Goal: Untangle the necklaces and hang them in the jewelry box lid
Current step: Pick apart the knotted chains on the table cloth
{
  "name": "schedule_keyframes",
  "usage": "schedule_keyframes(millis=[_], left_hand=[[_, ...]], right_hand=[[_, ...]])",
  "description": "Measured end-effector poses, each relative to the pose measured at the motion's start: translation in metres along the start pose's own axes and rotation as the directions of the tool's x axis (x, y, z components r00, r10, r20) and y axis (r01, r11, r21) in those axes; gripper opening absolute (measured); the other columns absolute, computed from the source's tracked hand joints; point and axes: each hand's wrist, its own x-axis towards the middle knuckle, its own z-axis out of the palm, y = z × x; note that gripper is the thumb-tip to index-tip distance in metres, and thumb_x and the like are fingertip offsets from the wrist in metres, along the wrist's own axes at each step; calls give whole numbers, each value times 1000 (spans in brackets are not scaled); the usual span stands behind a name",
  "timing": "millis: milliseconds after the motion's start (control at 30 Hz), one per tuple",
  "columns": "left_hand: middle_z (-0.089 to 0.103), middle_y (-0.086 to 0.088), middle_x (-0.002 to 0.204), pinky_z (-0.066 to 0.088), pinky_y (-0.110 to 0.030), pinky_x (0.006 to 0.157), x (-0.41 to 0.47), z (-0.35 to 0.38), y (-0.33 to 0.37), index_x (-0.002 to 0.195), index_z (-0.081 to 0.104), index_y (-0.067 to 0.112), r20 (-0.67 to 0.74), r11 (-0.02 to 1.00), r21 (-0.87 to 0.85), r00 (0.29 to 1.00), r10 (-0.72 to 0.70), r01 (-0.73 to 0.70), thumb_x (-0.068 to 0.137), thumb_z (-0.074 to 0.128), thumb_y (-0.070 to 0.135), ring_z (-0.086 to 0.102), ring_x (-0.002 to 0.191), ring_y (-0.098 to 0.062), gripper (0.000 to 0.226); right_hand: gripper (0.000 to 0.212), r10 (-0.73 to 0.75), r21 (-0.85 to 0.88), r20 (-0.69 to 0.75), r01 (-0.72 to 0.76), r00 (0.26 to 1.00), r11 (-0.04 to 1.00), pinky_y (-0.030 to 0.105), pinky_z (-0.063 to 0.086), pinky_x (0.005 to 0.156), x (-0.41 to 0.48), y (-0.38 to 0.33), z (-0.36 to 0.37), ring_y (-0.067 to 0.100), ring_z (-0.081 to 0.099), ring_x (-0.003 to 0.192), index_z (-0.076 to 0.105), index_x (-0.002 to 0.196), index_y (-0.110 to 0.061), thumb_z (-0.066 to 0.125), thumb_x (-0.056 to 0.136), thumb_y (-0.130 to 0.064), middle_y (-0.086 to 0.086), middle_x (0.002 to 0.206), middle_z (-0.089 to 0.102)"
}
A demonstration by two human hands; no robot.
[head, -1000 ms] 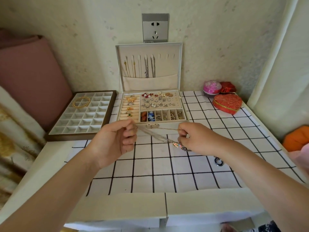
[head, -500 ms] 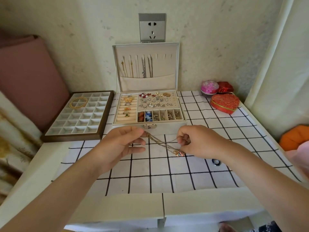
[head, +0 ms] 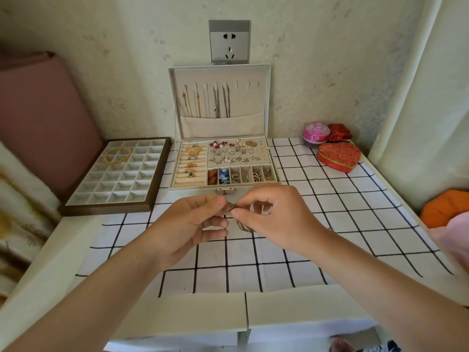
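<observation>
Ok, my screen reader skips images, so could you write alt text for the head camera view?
A left hand and a right hand pinch a tangled chain between them above a checked tablecloth. Behind stands an open jewelry box with several necklaces hanging in its upright lid, and a divided tray to its left.

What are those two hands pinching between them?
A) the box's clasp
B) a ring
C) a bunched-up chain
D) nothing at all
C: the left hand and the right hand both pinch a bunched-up chain in front of the jewelry box.
</observation>
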Motion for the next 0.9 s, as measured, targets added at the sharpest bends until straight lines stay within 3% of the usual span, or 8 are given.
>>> schedule_keyframes(millis=[167, 333, 467, 600, 733, 833, 900], left_hand=[[72, -4, 90, 58, -30, 74, -1, -3, 1, 100, 73, 7, -68, 996, 86, 998, 2, 4, 78, 68, 33, 63, 74, -12, 35], [70, 1, 85, 56, -32, 75, 1, -5, 0, 92, 71, 11, -103, 983, 183, 994, 20, -1, 91, 63, 30, 61, 72, -13, 21], [65, -2, 80, 57, -32, 71, 1, -4, 2, 94, 64, 11, -50, 1000, -20, 999, 0, -1, 87, 62, 30, 58, 68, -14, 20], [66, -2, 81, 56, -32, 70, 0, -4, 3, 88, 67, 16, -3, 995, -99, 1000, 2, -2, 84, 62, 29, 59, 67, -14, 14], [64, -3, 80, 56, -32, 70, 1, -6, 3, 77, 69, 19, 31, 995, -101, 1000, 2, 1, 86, 62, 29, 58, 67, -15, 16], [64, -3, 81, 55, -32, 72, 1, -9, 2, 75, 68, 18, 98, 997, -80, 995, -11, 19, 86, 68, 32, 59, 68, -15, 18], [64, -3, 82, 55, -33, 73, 2, -10, 2, 77, 67, 18, 106, 999, -52, 994, -11, 16, 84, 67, 33, 59, 69, -15, 16]], right_hand=[[8, 104, -13, 81, -103, 991, 995, 38, 56, 79, 1, 5, 1, 9, 68, 81, 80, 92, -25, 73, 90, -23, -12, 83, 75], [12, 167, -94, 97, -158, 981, 983, 36, 54, 81, 3, 7, 0, 7, 69, 81, 79, 90, -25, 68, 94, -28, -12, 84, 75], [16, 250, -22, 162, -250, 954, 968, 43, 56, 75, 5, 6, 2, 25, 66, 77, 75, 87, -24, 62, 97, -26, -13, 84, 75], [7, 291, 42, 196, -305, 936, 952, 17, 49, 74, 3, 4, 6, -2, 63, 77, 74, 94, -27, 68, 94, -29, -15, 85, 72], [9, 265, 23, 97, -268, 959, 963, 19, 48, 69, 1, 6, 15, 0, 57, 68, 69, 94, -35, 75, 88, -31, -16, 86, 69], [9, 250, 6, 96, -252, 963, 968, 12, 38, 55, -1, 4, 18, 1, 48, 55, 69, 85, -35, 74, 89, -29, -28, 65, 62], [13, 247, -11, 104, -247, 963, 969, 15, 38, 52, 0, 2, 18, 3, 48, 53, 70, 79, -37, 74, 89, -28, -28, 60, 60]])
